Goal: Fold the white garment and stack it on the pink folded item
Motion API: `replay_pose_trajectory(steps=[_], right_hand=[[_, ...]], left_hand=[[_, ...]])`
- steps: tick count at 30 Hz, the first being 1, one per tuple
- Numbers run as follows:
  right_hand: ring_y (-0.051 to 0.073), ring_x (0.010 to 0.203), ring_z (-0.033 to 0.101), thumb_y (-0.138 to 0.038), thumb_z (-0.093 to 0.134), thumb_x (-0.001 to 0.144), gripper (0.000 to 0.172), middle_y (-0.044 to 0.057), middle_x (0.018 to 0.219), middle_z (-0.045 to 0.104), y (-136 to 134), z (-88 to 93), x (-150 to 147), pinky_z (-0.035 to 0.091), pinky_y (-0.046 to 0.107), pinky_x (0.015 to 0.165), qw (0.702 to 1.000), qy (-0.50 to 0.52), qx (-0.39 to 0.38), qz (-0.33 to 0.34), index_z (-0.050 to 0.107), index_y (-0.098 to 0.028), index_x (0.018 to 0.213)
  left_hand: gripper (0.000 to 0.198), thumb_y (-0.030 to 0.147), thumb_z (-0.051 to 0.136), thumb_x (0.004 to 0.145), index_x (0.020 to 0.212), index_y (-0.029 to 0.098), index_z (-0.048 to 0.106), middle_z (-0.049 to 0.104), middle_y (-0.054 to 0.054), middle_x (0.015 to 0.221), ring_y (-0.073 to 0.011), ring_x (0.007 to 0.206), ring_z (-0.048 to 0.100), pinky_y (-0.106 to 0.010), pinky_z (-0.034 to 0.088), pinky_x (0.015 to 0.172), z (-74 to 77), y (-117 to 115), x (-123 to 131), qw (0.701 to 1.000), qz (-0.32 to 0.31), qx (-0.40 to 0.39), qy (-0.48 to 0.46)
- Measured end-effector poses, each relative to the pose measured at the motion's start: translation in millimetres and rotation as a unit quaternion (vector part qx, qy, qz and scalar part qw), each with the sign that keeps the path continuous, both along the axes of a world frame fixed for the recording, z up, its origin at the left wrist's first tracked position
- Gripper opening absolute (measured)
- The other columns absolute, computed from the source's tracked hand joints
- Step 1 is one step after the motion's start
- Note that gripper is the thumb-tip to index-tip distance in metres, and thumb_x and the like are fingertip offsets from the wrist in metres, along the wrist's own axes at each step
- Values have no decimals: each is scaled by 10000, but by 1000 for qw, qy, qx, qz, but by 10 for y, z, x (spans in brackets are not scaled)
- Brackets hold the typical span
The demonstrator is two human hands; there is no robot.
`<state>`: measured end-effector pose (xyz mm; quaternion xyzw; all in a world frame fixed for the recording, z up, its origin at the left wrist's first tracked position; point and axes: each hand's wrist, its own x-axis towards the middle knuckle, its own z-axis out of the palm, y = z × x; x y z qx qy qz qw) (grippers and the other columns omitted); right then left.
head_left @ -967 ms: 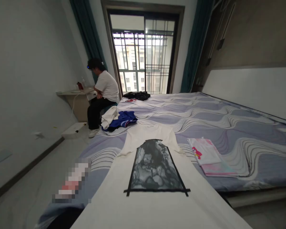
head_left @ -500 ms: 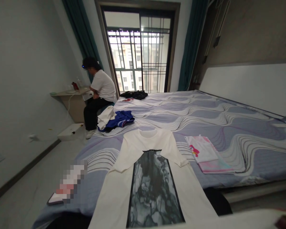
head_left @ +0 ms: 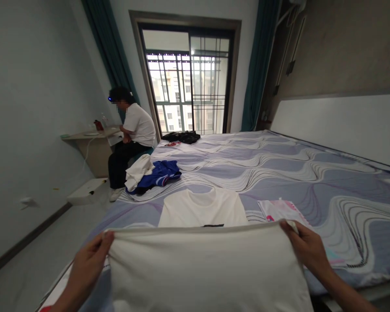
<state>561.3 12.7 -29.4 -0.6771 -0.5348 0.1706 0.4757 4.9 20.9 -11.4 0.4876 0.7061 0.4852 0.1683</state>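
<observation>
Gripping the white T-shirt point(head_left: 203, 208) hem, both hands, left hand point(head_left: 90, 259), right hand point(head_left: 303, 247).

One head-worn camera looks forward and down, close over the bed point(head_left: 279, 173).

We are looking into a bedroom in a home. A wide bed point(head_left: 279, 173) under a wavy lilac and grey cover is filling most of the room, with a plain headboard point(head_left: 338, 123) standing along the right wall. Teal curtains point(head_left: 102, 47) are hanging beside a barred glass door point(head_left: 188, 86), and apartment blocks are showing beyond it. Clothes point(head_left: 151, 171) are lying in a heap on the cover, and a person point(head_left: 130, 138) is sitting by a small wall shelf point(head_left: 84, 135).
</observation>
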Motion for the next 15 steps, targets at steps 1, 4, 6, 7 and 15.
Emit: replay_pose_trajectory(steps=[1,4,6,7,15], right_hand=[[180,588,550,-691,506,811,500,-1,598,607,191,-124,-16,434,244,532,1000,-8,5,17,640,-229,677],[196,615,555,-683,453,839,495,5,611,614,753,-501,-75,428,272,591,996,-60,8,67,611,-239,690],[222,660,587,-661,416,857,472,18,660,655,1083,-730,-102,439,300,644,992,-83,-2,96,610,-253,719],[234,684,602,-648,402,865,460,24,688,673,1231,-828,-108,443,312,667,991,-88,-8,103,611,-260,734],[205,689,572,-678,405,846,522,12,671,652,2116,-1101,-13,414,292,631,997,-74,-34,12,618,-212,746]], left_hand=[[625,819,545,639,780,223,671,680,39,677,-208,713,617,-277,504,597,-135,199,45,999,-29,-11,-40],[594,781,534,676,735,201,646,644,19,621,-205,674,586,-280,469,591,-568,712,140,997,-51,-37,-38],[535,716,503,744,756,200,646,641,20,634,-201,686,586,-274,460,611,-783,995,159,999,-42,-31,3],[509,684,491,768,760,199,644,640,20,641,-198,694,587,-270,458,620,-852,1126,156,999,-41,-26,19],[501,623,459,796,859,175,674,698,-11,776,-212,797,616,-273,468,702,-979,2063,49,996,-38,-56,60]])
